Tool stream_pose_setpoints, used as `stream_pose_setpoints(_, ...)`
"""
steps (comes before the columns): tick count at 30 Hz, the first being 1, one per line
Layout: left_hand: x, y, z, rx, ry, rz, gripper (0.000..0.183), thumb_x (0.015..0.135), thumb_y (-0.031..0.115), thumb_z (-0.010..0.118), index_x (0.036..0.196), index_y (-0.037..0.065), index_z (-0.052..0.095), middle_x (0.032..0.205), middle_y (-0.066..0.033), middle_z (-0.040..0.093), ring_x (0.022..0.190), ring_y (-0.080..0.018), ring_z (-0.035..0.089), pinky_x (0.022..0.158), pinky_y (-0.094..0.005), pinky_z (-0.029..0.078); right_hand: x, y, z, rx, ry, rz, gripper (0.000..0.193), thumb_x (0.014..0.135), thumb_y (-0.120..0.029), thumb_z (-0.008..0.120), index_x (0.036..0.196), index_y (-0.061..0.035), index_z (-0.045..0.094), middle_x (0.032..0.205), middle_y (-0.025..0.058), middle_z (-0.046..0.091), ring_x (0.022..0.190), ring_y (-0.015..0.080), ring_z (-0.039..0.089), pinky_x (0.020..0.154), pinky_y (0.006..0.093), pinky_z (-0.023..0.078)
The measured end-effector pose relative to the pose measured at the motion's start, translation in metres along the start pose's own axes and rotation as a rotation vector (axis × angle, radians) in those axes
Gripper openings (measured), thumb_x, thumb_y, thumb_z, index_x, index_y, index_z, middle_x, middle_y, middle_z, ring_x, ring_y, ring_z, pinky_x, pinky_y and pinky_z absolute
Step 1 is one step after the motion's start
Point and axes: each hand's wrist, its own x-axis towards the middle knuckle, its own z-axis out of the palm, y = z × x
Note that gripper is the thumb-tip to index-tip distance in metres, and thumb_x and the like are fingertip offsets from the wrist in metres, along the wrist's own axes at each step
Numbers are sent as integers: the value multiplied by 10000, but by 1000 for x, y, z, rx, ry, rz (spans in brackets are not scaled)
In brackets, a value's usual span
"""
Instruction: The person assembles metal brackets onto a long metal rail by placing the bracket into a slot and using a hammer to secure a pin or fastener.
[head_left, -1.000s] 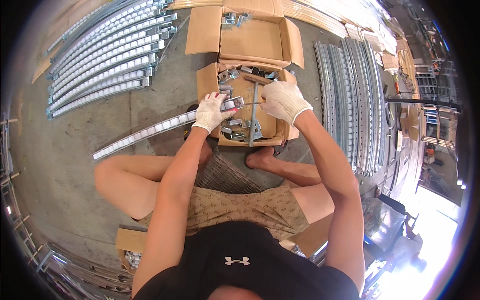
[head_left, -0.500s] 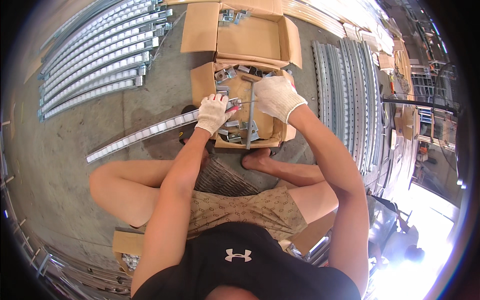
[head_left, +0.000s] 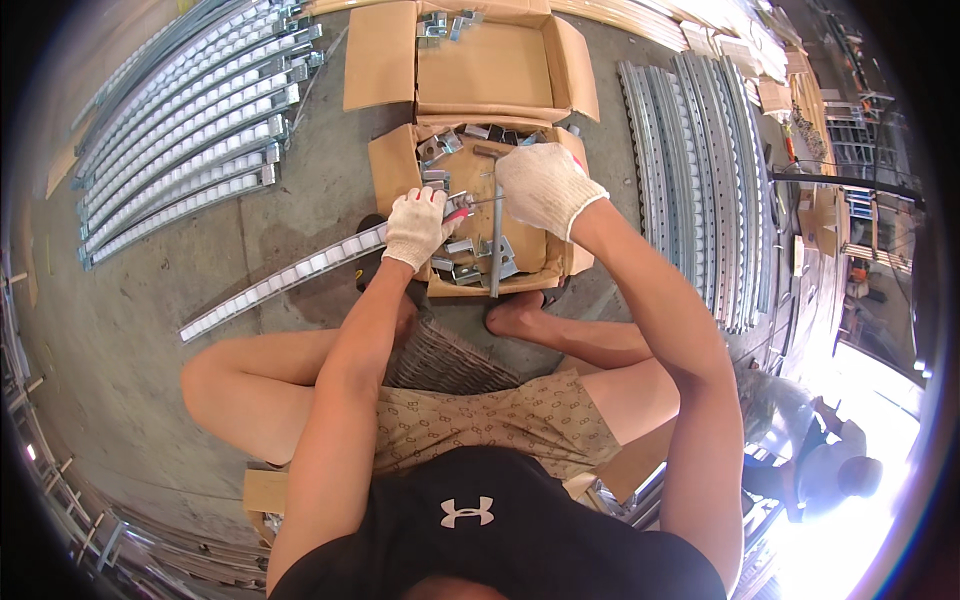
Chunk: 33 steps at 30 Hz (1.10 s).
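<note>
My left hand (head_left: 415,228), in a white knit glove with red showing at the fingers, is closed round the end of a roller track (head_left: 285,283), a narrow metal rail with white rollers. The track slants down to the left. My gloved right hand (head_left: 547,188) is closed on a screwdriver; its thin shaft (head_left: 486,200) points left to the track's end, and its handle is hidden in my fist. Below both hands sits an open cardboard box (head_left: 393,165) with metal brackets (head_left: 440,147) inside. A hammer (head_left: 496,265) lies across the box, its handle toward me.
A second open box (head_left: 380,60) stands beyond, with a few brackets. Several roller tracks (head_left: 180,150) lie at the far left, and grey perforated metal rails (head_left: 690,180) at the right. A person (head_left: 820,450) is bent over at the lower right.
Both hands keep their grip, with the screwdriver still at the track's end. The view has shifted slightly. The person at the lower right shows more fully.
</note>
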Motion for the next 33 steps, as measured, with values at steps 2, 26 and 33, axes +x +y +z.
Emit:
stream_pose_setpoints(2, 1, 1, 1, -18, -2, -2, 468, 886, 513, 736, 1078, 93, 660, 1043, -96, 657, 1019, -287, 644, 873, -440, 527, 1, 1, -2, 9, 5, -6, 145, 816, -147, 700, 832, -30, 785, 861, 212, 760, 846, 368, 767, 739, 467, 610)
stream_pose_setpoints(26, 21, 3, -13, -357, 75, -29, 336, 999, 327, 631, 1136, 49, 762, 1030, -191, 738, 988, -356, 703, 935, -443, 523, -104, 7, 96, 942, 261, 607, 296, 900, -277, 678, 1084, -60, 760, 1003, 232, 745, 968, 390, 723, 862, 468, 573)
stream_pose_setpoints(33, 28, -24, -91, -961, -61, -300, 482, 1060, 415, 564, 1173, -27, 716, 991, -139, 779, 921, -248, 757, 803, -406, 554, -86, -28, 247, 1000, 545, 935, 388, 931, -244, 699, 1226, 8, 683, 1067, 258, 745, 1041, 403, 725, 934, 482, 560)
